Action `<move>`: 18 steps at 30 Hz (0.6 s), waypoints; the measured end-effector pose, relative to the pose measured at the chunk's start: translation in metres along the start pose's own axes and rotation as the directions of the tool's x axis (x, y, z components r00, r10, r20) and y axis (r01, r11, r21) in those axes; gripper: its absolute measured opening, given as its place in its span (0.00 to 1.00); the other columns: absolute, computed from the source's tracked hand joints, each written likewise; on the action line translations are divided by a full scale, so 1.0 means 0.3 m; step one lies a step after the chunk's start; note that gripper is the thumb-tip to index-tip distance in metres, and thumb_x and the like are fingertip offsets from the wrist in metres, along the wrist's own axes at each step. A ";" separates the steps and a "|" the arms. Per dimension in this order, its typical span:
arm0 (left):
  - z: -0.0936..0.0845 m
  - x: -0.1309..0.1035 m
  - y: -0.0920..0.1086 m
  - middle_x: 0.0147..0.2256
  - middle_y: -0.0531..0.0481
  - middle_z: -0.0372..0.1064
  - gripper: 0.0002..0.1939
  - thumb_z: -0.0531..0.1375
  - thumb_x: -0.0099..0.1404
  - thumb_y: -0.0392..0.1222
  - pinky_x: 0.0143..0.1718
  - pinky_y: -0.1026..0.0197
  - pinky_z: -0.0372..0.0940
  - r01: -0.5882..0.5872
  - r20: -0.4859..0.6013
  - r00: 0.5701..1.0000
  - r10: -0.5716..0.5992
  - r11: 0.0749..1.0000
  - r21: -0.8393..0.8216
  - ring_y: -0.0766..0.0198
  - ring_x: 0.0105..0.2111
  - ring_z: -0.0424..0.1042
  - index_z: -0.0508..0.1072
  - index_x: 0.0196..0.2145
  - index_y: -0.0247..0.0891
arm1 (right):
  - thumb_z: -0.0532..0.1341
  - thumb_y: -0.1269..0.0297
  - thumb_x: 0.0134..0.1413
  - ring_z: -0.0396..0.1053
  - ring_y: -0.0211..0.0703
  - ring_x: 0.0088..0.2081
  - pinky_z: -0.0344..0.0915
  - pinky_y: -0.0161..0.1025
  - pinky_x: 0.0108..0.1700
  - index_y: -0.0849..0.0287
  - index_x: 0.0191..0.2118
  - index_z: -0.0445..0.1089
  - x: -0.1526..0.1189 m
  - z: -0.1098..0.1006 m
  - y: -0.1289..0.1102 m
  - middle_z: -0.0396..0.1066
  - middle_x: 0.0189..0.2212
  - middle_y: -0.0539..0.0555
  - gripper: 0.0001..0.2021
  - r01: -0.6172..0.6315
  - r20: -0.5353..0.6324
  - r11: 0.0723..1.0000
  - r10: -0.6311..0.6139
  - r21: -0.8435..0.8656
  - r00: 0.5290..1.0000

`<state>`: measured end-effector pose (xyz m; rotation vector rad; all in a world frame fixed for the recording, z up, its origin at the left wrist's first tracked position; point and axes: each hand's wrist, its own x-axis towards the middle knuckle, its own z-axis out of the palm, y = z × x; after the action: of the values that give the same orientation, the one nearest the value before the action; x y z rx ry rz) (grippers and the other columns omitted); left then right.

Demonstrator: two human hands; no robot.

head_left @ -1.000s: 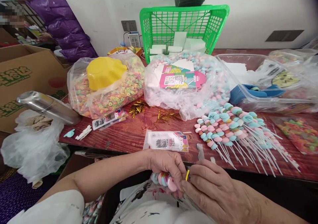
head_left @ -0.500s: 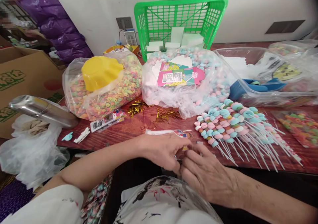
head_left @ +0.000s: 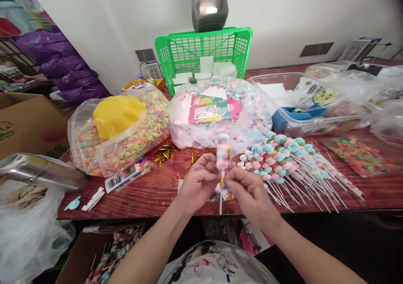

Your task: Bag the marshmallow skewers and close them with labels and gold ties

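Upright between my hands is a marshmallow pop (head_left: 223, 151) in a clear printed wrapper, its white stick pointing down. My left hand (head_left: 200, 183) has its fingers curled against the pop's lower left side. With thumb and fingers, my right hand (head_left: 248, 187) pinches at the wrapper's neck, where something small and golden shows on the stick. Beneath the hands, partly covered, printed wrappers (head_left: 181, 186) lie at the table edge. To the right is a pile of pastel marshmallow skewers (head_left: 280, 158) with white sticks. Strips of gold tie (head_left: 164, 153) lie beyond my left hand.
A bag of candy rings (head_left: 151, 128) with a yellow bowl (head_left: 119, 114) on it, a large marshmallow bag (head_left: 252, 107) and a green basket (head_left: 204, 34) stand behind. A steel flask (head_left: 40, 172) is left, a clear tub (head_left: 299, 128) right. Below the table, a box holds wrapped pops (head_left: 116, 250).
Both hands have risen from the table's front edge and moved slightly left, bringing the wrapped marshmallow pop upright into sight. The camera view has shifted, showing more under the table.
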<state>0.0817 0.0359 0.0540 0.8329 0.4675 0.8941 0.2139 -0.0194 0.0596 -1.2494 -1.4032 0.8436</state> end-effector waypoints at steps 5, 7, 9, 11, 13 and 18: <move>-0.042 -0.085 0.112 0.23 0.48 0.74 0.03 0.61 0.52 0.33 0.48 0.48 0.63 -0.106 0.101 0.990 0.095 0.989 0.105 0.51 0.42 0.73 0.73 0.24 0.38 | 0.56 0.61 0.54 0.60 0.37 0.25 0.58 0.36 0.28 0.57 0.25 0.62 -0.074 0.068 0.022 0.65 0.22 0.48 0.09 -0.291 0.249 0.920 0.226 0.264 0.942; -0.070 -0.152 0.110 0.40 0.47 0.76 0.12 0.65 0.52 0.32 0.51 0.52 0.63 -0.166 -0.031 0.984 0.177 0.960 0.225 0.54 0.47 0.70 0.77 0.36 0.41 | 0.55 0.62 0.55 0.59 0.37 0.23 0.57 0.35 0.27 0.57 0.24 0.60 -0.084 0.106 0.026 0.63 0.20 0.47 0.11 -0.265 0.225 0.940 0.216 0.217 0.950; -0.096 -0.230 0.094 0.55 0.48 0.67 0.33 0.70 0.47 0.32 0.51 0.57 0.63 -0.111 -0.105 0.982 0.154 0.935 0.338 0.57 0.49 0.68 0.72 0.51 0.48 | 0.54 0.65 0.56 0.60 0.37 0.25 0.57 0.36 0.28 0.57 0.24 0.60 -0.089 0.164 0.018 0.63 0.21 0.48 0.10 -0.117 0.145 0.984 0.098 0.131 0.985; -0.125 -0.310 0.087 0.52 0.47 0.68 0.41 0.71 0.47 0.34 0.45 0.62 0.65 0.070 -0.146 0.989 -0.007 0.898 0.435 0.62 0.43 0.70 0.65 0.57 0.50 | 0.52 0.68 0.57 0.62 0.39 0.29 0.59 0.37 0.33 0.57 0.26 0.62 -0.092 0.236 0.007 0.66 0.24 0.49 0.09 0.093 0.097 0.995 -0.097 0.044 0.991; -0.172 -0.392 0.105 0.36 0.50 0.72 0.30 0.67 0.56 0.43 0.33 0.66 0.66 0.297 -0.197 0.954 -0.226 0.813 0.501 0.68 0.29 0.68 0.65 0.56 0.45 | 0.51 0.72 0.57 0.64 0.41 0.32 0.60 0.39 0.37 0.58 0.31 0.66 -0.096 0.303 0.001 0.70 0.28 0.52 0.08 0.313 0.171 0.947 -0.298 -0.067 0.939; -0.429 -0.638 0.229 0.32 0.50 0.70 0.16 0.60 0.55 0.43 0.32 0.63 0.65 0.520 -0.454 0.842 -0.292 0.213 0.827 0.61 0.31 0.69 0.73 0.42 0.38 | 0.56 0.74 0.52 0.66 0.49 0.38 0.59 0.47 0.43 0.59 0.40 0.69 -0.132 0.324 0.039 0.72 0.35 0.58 0.10 0.628 0.661 0.631 -0.233 -0.455 0.714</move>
<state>-0.1451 -0.0426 0.0350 1.5923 1.4294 0.0673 0.1199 -0.0430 0.0176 -1.0702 -2.5374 0.3266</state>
